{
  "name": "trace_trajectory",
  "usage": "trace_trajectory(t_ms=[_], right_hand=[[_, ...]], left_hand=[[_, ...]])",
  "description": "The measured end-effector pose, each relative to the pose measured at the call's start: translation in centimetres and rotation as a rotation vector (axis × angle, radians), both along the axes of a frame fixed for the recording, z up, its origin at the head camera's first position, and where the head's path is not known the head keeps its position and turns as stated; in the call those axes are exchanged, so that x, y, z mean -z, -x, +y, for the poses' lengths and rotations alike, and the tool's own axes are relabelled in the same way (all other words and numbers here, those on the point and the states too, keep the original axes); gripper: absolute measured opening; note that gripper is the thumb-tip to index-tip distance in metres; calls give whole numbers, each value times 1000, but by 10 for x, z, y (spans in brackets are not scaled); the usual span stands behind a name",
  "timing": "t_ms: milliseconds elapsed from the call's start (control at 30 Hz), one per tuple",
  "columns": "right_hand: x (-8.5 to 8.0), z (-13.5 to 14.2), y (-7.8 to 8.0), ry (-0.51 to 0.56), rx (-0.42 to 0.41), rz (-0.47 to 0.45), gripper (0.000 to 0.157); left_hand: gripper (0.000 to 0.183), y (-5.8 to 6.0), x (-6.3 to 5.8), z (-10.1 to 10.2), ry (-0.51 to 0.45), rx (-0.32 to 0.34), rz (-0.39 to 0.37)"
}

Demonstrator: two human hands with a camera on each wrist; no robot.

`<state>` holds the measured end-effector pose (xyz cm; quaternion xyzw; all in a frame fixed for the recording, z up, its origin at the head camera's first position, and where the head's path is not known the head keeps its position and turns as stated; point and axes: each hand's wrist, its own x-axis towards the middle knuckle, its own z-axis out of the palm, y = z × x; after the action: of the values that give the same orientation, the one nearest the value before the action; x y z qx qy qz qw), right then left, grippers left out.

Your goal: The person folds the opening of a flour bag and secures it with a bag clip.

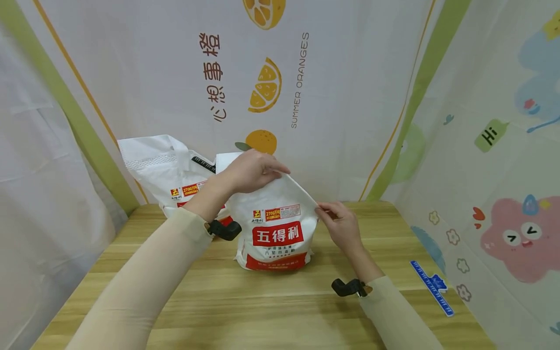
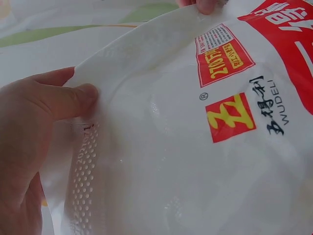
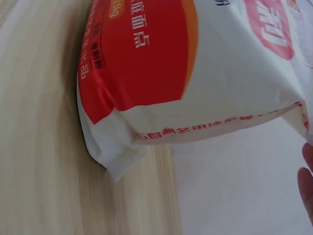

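A white flour bag [image 1: 277, 233] with red labels stands upright on the table, its front towards me. At its upper edge my left hand [image 1: 255, 170] pinches the plastic between thumb and fingers; the left wrist view shows the thumb [image 2: 85, 95] pressed on it near a dotted strip. My right hand [image 1: 341, 223] pinches the bag's upper right edge, and its fingertips [image 3: 306, 188] appear only at the border of the right wrist view. The top edge is stretched slantwise between both hands. Whether the bag's mouth is open cannot be seen.
A second white flour bag [image 1: 150, 163] stands behind on the left, partly hidden by my left arm, with a black printed strip [image 1: 203, 164] at its right. A blue ruler-like piece [image 1: 433, 289] lies near the right edge of the wooden table [image 1: 245, 311]. Printed curtains [image 1: 341, 97] hang close behind.
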<state>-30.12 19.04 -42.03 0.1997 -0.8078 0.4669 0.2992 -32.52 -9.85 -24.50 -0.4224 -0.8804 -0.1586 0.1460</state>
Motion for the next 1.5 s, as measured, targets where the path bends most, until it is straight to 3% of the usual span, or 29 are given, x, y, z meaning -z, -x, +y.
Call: trace_trajectory(t_ms=[133, 267, 533, 933, 1300, 1500], right_hand=[[-4, 7, -7, -32, -25, -88, 23], [-6, 22, -18, -39, -11, -107, 23], [-6, 65, -37, -97, 79, -22, 21], [0, 128, -58, -97, 107, 56, 23], [3, 176, -84, -353, 258, -172, 22], [11, 198, -91, -482, 270, -351, 29]], left_hand=[[26, 0, 1, 1, -5, -30, -32], [27, -1, 2, 1, -1, -41, -43], [28, -1, 0, 2, 1, -41, -29], [29, -2, 1, 6, -3, -61, -76], [29, -2, 0, 6, 1, -71, -74], [29, -2, 1, 6, -4, -73, -85]])
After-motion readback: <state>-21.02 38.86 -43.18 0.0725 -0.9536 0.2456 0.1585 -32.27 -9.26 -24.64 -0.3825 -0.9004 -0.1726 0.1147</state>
